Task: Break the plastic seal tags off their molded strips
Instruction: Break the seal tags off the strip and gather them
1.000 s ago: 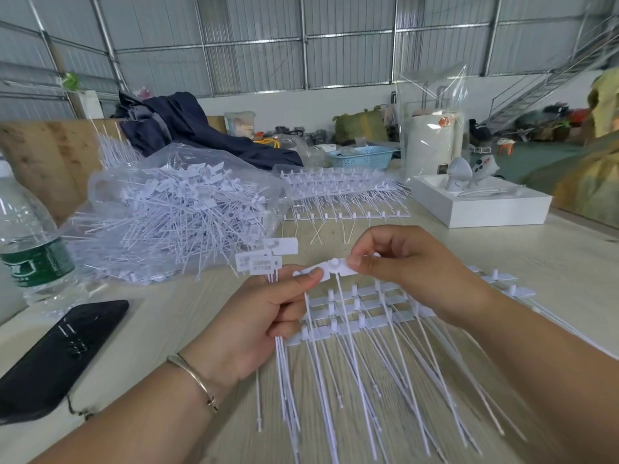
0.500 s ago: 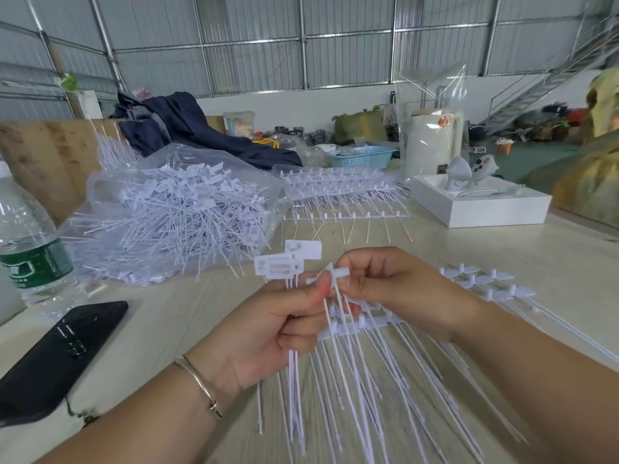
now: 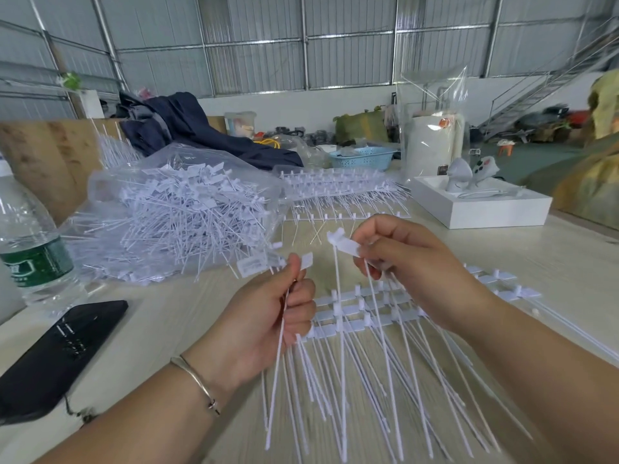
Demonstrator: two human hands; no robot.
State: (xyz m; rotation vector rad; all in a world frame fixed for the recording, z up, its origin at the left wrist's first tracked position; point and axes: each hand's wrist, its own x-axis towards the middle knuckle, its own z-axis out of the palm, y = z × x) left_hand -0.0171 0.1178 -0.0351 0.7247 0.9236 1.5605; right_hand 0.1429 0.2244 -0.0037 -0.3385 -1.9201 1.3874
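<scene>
My right hand [image 3: 402, 262] pinches the flat head of one seal tag [image 3: 346, 246] and holds it lifted above the molded strips [image 3: 355, 316], its long tail hanging down toward them. My left hand [image 3: 268, 316] is clenched round a small bundle of freed tags [image 3: 258, 264], heads sticking up past my thumb and tails trailing down.

I think the main risk is the tail of the lifted tag snagging among the tails still on the strips; if I pull sideways it could drag the whole strip across the worktop [image 3: 569, 256] or bend the thin stem. Whether this tag is fully free of its strip I cannot tell, as the view is blurred there. My left hand's hold is on thin stems only, so adding another could let one slip out and fall among the unbroken ones.

For room, there is bare worktop to my right, short of the white tray [image 3: 482, 212]. To my left it is tighter: the bag of loose tags [image 3: 181, 209] lies just beyond my left hand, with a water bottle [image 3: 30, 249] and a black phone [image 3: 57, 353] near the edge, so a wide swing that way could knock the bottle.
</scene>
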